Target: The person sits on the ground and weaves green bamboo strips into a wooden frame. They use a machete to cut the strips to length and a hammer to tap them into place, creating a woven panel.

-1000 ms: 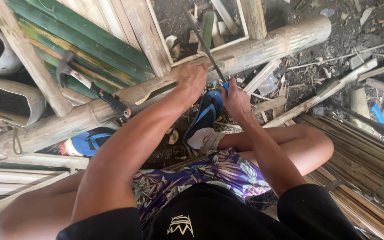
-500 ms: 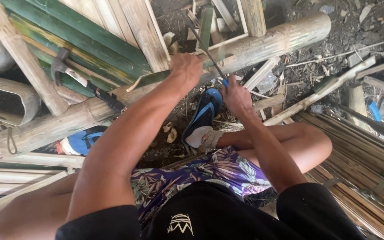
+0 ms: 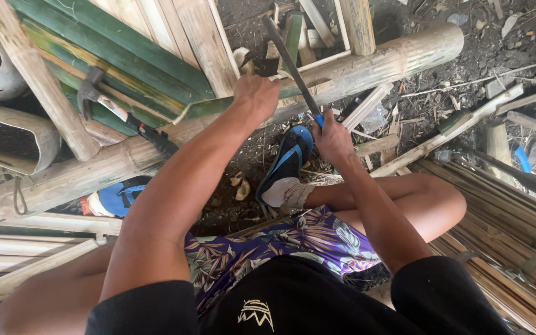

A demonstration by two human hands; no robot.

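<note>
My left hand (image 3: 257,94) is closed on a green split bamboo strip (image 3: 212,108) that lies along a thick bamboo pole (image 3: 392,59). My right hand (image 3: 332,138) grips the blue handle of a long dark knife (image 3: 288,59), whose blade slants up and left across the pole, right beside my left hand. I am seated low, one foot in a blue sandal (image 3: 286,161) just below the pole.
A claw hammer (image 3: 122,115) rests on the pole at left. Green and pale bamboo slats (image 3: 125,43) lean at the top left. Bundled thin bamboo strips (image 3: 504,248) lie at right. Offcuts and chips litter the dirt (image 3: 466,80).
My left hand has slid up along the pole onto the green strip. The knife blade has lifted and now stands steeper across the pole.
</note>
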